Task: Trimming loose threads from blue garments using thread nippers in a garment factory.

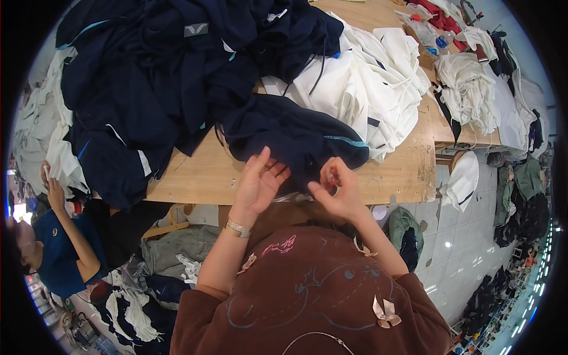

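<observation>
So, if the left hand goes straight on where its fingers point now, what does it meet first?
Most likely the dark navy garment on the wooden table; the left hand points up at its fold, though depth is unclear.

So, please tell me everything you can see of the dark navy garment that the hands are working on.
The dark navy fabric garment lies crumpled at the near edge of the wooden table. It looks soft and has a thin light blue stripe along one fold. The left hand rests its fingers on its near edge; the right hand, pinching something small and red, is against it. A larger navy pile lies behind it.
</observation>
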Tool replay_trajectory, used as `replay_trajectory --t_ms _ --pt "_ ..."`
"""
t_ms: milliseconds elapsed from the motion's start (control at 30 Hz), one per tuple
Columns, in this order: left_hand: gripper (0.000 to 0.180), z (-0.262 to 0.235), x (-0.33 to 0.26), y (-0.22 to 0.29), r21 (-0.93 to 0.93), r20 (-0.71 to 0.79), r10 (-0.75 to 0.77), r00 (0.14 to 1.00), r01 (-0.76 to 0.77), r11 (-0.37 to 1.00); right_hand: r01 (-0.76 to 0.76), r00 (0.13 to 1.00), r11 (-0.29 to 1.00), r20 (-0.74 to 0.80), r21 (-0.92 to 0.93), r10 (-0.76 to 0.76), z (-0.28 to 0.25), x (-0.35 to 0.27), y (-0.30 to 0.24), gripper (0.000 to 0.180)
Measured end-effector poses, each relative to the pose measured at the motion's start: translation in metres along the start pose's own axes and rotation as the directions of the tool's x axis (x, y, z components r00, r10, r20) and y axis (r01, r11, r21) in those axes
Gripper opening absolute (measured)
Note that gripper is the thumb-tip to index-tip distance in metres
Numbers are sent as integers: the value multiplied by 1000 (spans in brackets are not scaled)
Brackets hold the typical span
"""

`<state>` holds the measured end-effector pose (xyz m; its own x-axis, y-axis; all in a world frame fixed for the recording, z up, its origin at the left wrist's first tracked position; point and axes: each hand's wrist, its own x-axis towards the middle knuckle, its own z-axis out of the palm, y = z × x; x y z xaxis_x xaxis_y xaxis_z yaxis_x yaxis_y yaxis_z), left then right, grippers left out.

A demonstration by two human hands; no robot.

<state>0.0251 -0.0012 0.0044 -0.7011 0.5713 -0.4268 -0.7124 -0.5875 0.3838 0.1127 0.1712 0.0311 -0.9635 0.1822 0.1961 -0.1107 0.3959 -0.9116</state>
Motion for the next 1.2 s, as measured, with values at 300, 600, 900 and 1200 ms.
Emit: replay_trajectory --t_ms 300,600,900,1200 --pt "34 18 -11 -4 158 -40 128 991 -120 980 -241 969 896 48 374 241 2 19 -2 19" --pt "61 35 -10 3 174 -5 226 974 -221 960 -216 976 906 107 365 190 -3 27 -13 21" --pt "37 48 -14 -3 121 11 210 978 -210 970 -28 998 990 65 139 19 2 47 -37 23" --pt "45 38 -11 -7 75 -19 237 971 -235 969 44 998 995 30 86 -47 11 50 -30 21"
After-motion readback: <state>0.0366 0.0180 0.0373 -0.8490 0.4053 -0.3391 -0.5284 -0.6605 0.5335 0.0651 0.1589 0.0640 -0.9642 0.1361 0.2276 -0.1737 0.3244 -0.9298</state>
